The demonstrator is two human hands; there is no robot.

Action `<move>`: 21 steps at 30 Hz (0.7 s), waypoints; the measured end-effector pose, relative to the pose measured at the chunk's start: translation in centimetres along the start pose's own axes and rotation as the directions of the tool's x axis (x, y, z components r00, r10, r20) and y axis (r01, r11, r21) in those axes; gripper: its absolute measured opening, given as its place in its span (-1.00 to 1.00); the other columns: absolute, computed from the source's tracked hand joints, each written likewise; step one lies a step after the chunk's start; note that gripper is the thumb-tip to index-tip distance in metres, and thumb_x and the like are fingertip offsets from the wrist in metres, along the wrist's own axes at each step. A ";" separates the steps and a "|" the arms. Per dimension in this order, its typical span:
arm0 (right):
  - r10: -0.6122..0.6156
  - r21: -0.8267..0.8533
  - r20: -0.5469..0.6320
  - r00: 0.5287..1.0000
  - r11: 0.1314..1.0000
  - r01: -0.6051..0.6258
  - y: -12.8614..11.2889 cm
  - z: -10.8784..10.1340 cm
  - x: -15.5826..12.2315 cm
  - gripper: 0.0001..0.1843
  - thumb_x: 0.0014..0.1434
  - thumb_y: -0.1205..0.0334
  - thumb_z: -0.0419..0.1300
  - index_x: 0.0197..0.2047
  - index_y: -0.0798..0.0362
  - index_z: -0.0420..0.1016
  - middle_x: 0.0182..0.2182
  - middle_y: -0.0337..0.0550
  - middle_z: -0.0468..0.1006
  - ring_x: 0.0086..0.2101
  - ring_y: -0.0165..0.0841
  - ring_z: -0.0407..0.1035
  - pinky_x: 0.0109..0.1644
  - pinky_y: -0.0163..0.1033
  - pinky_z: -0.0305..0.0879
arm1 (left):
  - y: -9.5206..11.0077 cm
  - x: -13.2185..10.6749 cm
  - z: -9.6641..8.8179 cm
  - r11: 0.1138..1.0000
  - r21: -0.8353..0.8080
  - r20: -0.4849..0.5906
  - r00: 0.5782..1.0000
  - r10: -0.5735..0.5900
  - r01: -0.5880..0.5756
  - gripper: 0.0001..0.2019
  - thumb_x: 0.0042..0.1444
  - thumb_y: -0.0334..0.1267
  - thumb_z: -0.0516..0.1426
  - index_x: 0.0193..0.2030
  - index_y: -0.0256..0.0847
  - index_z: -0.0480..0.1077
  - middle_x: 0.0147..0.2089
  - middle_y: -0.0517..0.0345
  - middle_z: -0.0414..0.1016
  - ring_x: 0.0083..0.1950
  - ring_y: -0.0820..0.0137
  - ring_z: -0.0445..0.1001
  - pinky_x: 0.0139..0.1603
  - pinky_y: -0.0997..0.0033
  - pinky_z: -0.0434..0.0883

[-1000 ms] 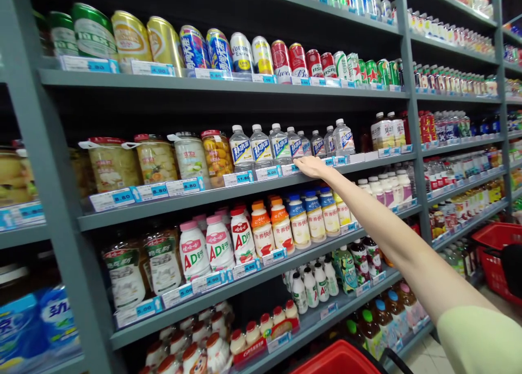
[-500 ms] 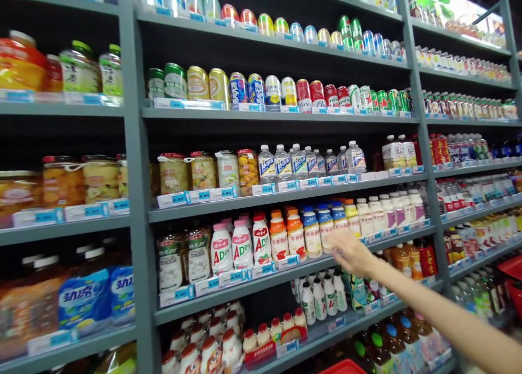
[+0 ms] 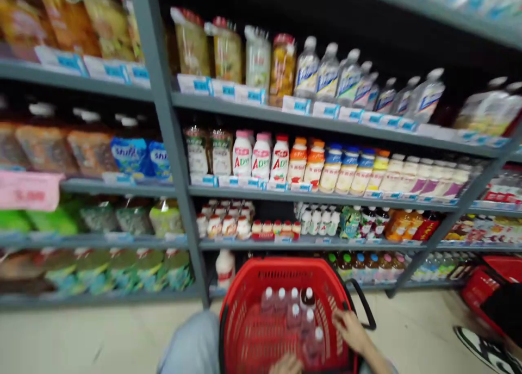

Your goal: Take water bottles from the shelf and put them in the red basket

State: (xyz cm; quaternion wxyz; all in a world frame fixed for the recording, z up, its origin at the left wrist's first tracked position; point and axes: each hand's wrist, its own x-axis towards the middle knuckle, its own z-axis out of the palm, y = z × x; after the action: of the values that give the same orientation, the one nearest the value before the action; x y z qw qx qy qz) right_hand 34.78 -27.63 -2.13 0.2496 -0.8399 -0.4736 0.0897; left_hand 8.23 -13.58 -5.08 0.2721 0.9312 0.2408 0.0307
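- While the head view looked down past the shelving, a red shopping basket [image 3: 281,262] filled the lower middle of the frame, its black handle [image 3: 368,311] sticking out to the right.
- Clear bottles with white caps [image 3: 295,316] stood inside, grouped toward the basket's right side; one dark-filled bottle [image 3: 308,297] was at the far end of the group.
- The right hand [image 3: 349,328] was over the basket's right side, beside those bottles, its fingers loosely bent and parted; whether it touched the wall could not be told.
- At the bottom edge of the frame, the left hand [image 3: 286,365] was partly cut off and blurred, near the basket's near side; its grip could not be told.
- A denim-covered knee [image 3: 190,344] showed left of the basket.
- Behind the basket's left rim, a white bottle [image 3: 225,268] stood on the bottom shelf.
- Across the middle of the frame stood AD-labelled bottles [image 3: 261,157] with pink and red caps, beside orange-capped bottles [image 3: 305,162].
- Above them, at the upper centre, were lidded glass jars [image 3: 228,56] and clear labelled drink bottles [image 3: 328,74].
- At the lower right were another red basket [image 3: 475,292] and a black-and-white shoe [image 3: 483,349].
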 end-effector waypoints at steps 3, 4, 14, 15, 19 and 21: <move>0.031 -0.122 0.207 0.978 0.992 -0.006 0.5 -0.8 -0.9 -0.59 0.21 0.11 0.02 -0.13 0.03 0.67 -0.17 0.05 0.73 -0.06 -0.06 0.60 0.15 0.02 0.47 | 3.2 -3.0 0.9 0.999 0.014 0.034 0.999 0.038 -0.038 -0.73 0.29 -0.37 0.04 -0.03 -0.16 0.55 0.02 0.03 0.60 0.11 0.16 0.55 0.13 0.11 0.54; 0.028 -0.134 0.248 0.968 0.991 0.006 0.8 -0.8 -0.9 -0.61 0.24 0.15 0.02 -0.11 0.04 0.66 -0.14 0.04 0.73 -0.02 -0.09 0.59 0.21 0.00 0.42 | 3.6 -3.3 0.7 0.996 0.038 0.036 0.997 0.073 -0.074 -0.77 0.30 -0.36 0.06 -0.05 -0.19 0.54 0.00 0.03 0.61 0.09 0.17 0.56 0.08 0.16 0.55; 0.019 -0.178 0.387 0.922 0.982 0.055 3.7 0.0 -0.7 -0.67 0.39 0.16 0.05 0.03 0.04 0.58 -0.04 -0.04 0.72 0.07 -0.20 0.56 0.38 -0.06 0.17 | 3.4 -2.8 1.2 0.980 0.095 -0.033 0.983 0.182 -0.178 -0.85 0.38 -0.34 0.09 -0.08 -0.23 0.51 -0.02 0.07 0.62 0.06 0.24 0.54 -0.02 0.26 0.50; 0.020 -0.186 0.390 0.921 0.981 0.058 3.6 -0.1 -0.7 -0.67 0.39 0.16 0.05 0.03 0.04 0.58 -0.03 -0.04 0.72 0.06 -0.21 0.56 0.40 -0.06 0.14 | 3.4 -2.9 1.3 0.979 0.093 -0.037 0.982 0.185 -0.181 -0.84 0.38 -0.34 0.09 -0.08 -0.23 0.51 -0.02 0.07 0.62 0.07 0.23 0.54 -0.03 0.25 0.50; 0.039 -0.232 0.404 0.914 0.971 0.062 3.0 -0.4 -0.6 -0.66 0.41 0.20 0.02 0.04 0.04 0.59 -0.01 -0.03 0.71 0.06 -0.20 0.56 0.41 -0.05 0.10 | 3.5 -3.0 1.2 0.980 0.074 -0.042 0.981 0.188 -0.184 -0.84 0.39 -0.34 0.09 -0.06 -0.23 0.52 0.00 0.05 0.61 0.09 0.22 0.53 -0.10 0.27 0.51; 0.048 -0.260 0.409 0.911 0.963 0.066 2.7 -0.4 -0.6 -0.65 0.40 0.22 0.02 0.06 0.08 0.58 0.01 0.02 0.70 0.08 -0.16 0.54 0.40 -0.04 0.11 | 3.5 -3.0 1.1 0.980 0.063 -0.042 0.981 0.191 -0.188 -0.84 0.40 -0.33 0.09 -0.04 -0.24 0.52 0.00 0.04 0.61 0.08 0.22 0.54 -0.11 0.27 0.52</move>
State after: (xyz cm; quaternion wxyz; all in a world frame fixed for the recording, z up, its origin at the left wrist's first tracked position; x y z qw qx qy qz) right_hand 36.65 -29.41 -3.14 0.0286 -0.8259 -0.5270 0.1984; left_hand 7.32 -18.08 -3.99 0.2347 0.9564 0.1582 0.0717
